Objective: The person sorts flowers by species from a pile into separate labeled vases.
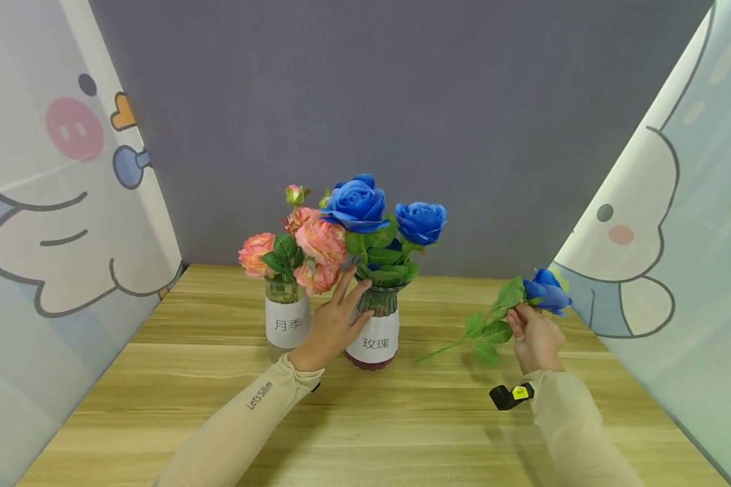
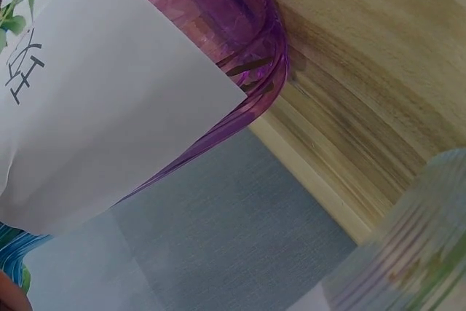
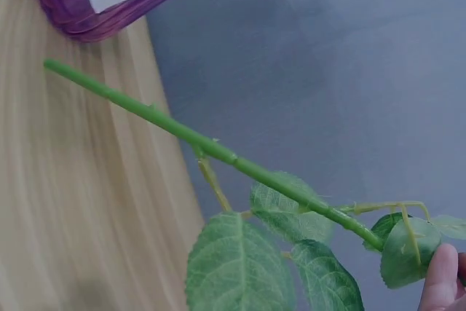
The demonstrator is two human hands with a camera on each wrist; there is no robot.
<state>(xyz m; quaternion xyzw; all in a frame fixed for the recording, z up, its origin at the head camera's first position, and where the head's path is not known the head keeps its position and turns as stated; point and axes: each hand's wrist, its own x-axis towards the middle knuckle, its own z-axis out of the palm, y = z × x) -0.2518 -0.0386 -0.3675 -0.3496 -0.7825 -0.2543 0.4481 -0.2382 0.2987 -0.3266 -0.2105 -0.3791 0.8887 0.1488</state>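
Note:
My left hand [image 1: 331,325] rests its spread fingers against the neck and side of a glass vase [image 1: 382,299], which is purple at its base [image 2: 255,49] and wears a white paper label [image 2: 124,107]. Two large blue roses [image 1: 357,203] and green leaves rise from this vase. On the right, my right hand [image 1: 537,338] pinches a single artificial blue rose [image 1: 547,292] near its bloom. Its green stem [image 3: 175,127] slants down to the left, bare end toward the vase, with several leaves [image 3: 240,264] hanging from it.
Left of the rose vase stands a clear glass vase [image 1: 283,292] with a white label and several pink-orange flowers [image 1: 319,240]. The wooden table [image 1: 378,433] ends at a grey back panel [image 1: 402,101]. Cartoon-printed side panels [image 1: 30,223] flank it.

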